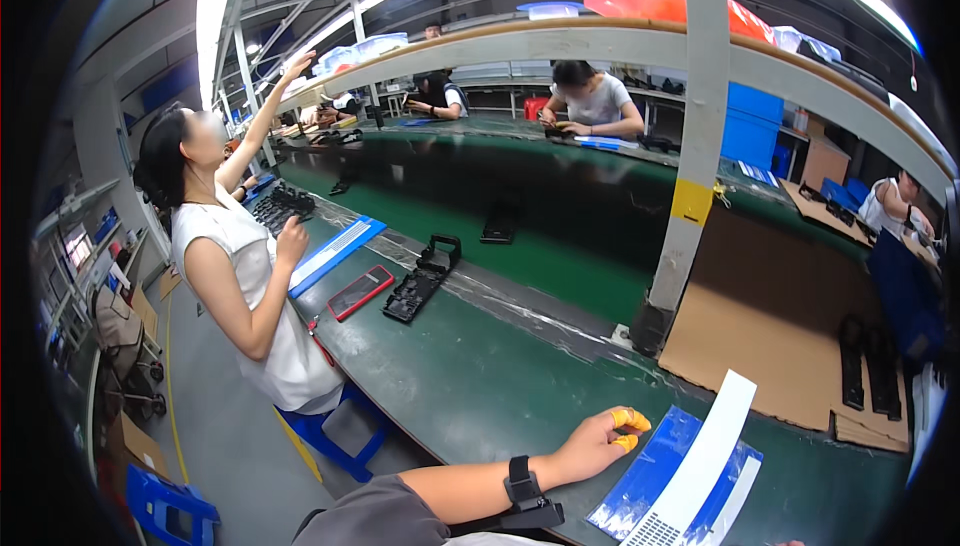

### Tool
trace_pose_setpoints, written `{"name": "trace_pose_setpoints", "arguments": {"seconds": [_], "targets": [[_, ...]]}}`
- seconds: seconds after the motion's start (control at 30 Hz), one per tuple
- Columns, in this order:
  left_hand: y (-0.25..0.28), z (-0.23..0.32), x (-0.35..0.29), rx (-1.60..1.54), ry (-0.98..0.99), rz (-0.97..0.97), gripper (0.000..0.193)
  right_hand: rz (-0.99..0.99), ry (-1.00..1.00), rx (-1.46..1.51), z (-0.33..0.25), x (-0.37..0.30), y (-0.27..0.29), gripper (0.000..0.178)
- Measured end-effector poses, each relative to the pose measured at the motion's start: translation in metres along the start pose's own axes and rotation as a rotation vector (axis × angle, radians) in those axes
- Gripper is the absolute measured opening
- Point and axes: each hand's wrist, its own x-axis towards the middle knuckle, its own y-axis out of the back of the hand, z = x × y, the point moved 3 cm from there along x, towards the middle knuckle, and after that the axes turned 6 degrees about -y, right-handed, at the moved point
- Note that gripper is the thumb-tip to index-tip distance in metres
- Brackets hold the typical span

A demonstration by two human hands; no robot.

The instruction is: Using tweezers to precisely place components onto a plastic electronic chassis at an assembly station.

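Observation:
My left hand (590,446) rests over the green bench, with yellow finger cots on its fingertips and a black band round the wrist. Its fingers are slightly bent and apart, with nothing between them. Just right of the fingertips lies a blue plastic-covered sheet (640,486). Across that sheet runs a long white label strip (705,446), its lower end printed with a grid of small dark marks. A shorter white strip (737,501) lies beside it. Only a sliver of skin shows at the bottom edge, perhaps my right hand (792,543); its fingers are hidden.
A black plastic frame (420,286) and a red-edged phone (360,293) lie farther left on the bench. A co-worker (235,256) stands there, one arm raised. A white post (690,146) rises ahead. Cardboard (760,316) with black parts (868,371) is to the right.

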Motion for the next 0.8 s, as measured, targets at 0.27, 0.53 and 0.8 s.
{"name": "trace_pose_setpoints", "arguments": {"seconds": [0.27, 0.53, 0.8], "targets": [[-0.009, 0.003, -0.005, 0.04, -0.001, -0.08, 0.023, 0.084, 0.019, -0.051, 0.021, 0.015, 0.026, 0.015], [-0.011, 0.002, -0.003, 0.132, -0.053, -0.057, 0.019, -0.051, -0.021, -0.021, 0.007, 0.007, 0.009, 0.013], [0.013, -0.031, 0.017, 0.087, 0.059, 0.078, 0.026, -0.123, -0.085, 0.098, 0.009, 0.011, 0.011, 0.013]]}}
